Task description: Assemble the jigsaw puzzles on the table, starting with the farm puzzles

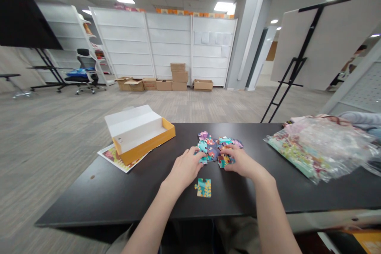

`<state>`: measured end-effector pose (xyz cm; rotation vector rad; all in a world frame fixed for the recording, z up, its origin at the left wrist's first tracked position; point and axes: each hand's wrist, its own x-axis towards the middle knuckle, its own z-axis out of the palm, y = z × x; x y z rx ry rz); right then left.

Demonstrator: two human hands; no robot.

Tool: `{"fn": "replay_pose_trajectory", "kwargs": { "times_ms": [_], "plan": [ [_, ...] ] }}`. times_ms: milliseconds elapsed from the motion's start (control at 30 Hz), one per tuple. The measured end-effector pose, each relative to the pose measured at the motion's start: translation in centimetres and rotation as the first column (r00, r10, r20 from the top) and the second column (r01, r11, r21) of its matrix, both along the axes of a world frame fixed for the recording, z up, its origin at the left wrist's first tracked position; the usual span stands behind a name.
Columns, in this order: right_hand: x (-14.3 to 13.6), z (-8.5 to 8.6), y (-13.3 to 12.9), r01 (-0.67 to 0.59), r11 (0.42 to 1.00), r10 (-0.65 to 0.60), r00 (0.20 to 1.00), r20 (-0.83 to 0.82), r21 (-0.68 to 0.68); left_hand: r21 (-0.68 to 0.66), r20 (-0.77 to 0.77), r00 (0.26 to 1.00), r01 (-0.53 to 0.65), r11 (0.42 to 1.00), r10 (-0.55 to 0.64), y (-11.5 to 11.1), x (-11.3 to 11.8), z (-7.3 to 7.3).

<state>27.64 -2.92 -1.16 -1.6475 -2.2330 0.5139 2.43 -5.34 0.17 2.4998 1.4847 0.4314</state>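
A loose heap of colourful jigsaw puzzle pieces lies on the black table in front of me. At its left side my left hand has curved fingers around a teal puzzle piece. From the right, my right hand holds thumb and fingers around puzzle pieces with orange and green on them. Its fingertips partly cover these pieces. Nearer to me, apart from the heap, one green puzzle piece with yellow leaves lies flat between my forearms.
An open yellow box with a white inside stands at the left on a printed sheet. Clear plastic packaging with a colourful print covers the table's right side. Beyond the table are cardboard boxes and a board on a stand.
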Motion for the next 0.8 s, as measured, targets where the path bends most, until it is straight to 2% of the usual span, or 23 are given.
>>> {"fn": "replay_pose_trajectory", "kwargs": {
  "times_ms": [333,600,700,800],
  "plan": [
    [-0.1,-0.2,0.4,-0.003,1.0,0.003,1.0,-0.005,0.029,0.025,-0.014,1.0,-0.014,1.0,0.015,1.3,0.2,0.0],
    [-0.5,0.0,-0.1,0.054,0.998,-0.053,0.997,0.051,-0.022,0.071,-0.028,0.999,-0.035,0.997,0.037,1.0,0.2,-0.4],
    [-0.8,0.5,-0.5,0.093,0.995,-0.091,0.992,0.089,-0.02,0.102,0.03,0.998,-0.054,0.993,0.051,0.6,0.1,-0.3],
    [-1.2,1.4,-1.1,0.127,0.991,-0.131,0.984,0.119,0.042,0.09,0.144,0.988,-0.072,0.993,0.059,0.4,0.0,0.0]
  ]
}}
